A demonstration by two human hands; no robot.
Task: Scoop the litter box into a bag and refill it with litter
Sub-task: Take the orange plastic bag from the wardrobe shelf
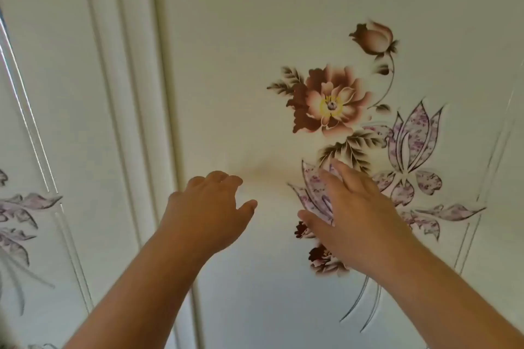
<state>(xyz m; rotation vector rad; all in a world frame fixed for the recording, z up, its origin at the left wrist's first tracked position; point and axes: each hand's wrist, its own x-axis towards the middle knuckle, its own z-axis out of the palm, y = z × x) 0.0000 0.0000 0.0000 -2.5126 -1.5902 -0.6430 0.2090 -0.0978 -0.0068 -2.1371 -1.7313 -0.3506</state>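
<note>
A: Head view: what's in front?

B: A cream door [283, 22] painted with flowers [330, 102], and a moulded frame [133, 93] running down on the left. Both hands are raised toward it.

A: Holding anything?

B: No. The left hand [209, 210] has loosely curled fingers and nothing in them. The right hand [348, 212] is spread flat with straight fingers, close to the panel or touching it; I can't tell which.

A: Litter box, bag, scoop?

B: None in view. My guess is that this is a step before the scooping, getting a door or cupboard open to reach supplies.

A: Next move?

B: I can't see a handle. It probably calls for a push or slide on the panel, or finding the edge by the frame.

A: Room?

B: There is a bare panel above and between the hands. The seam by the frame lies just left of the left hand.
</note>
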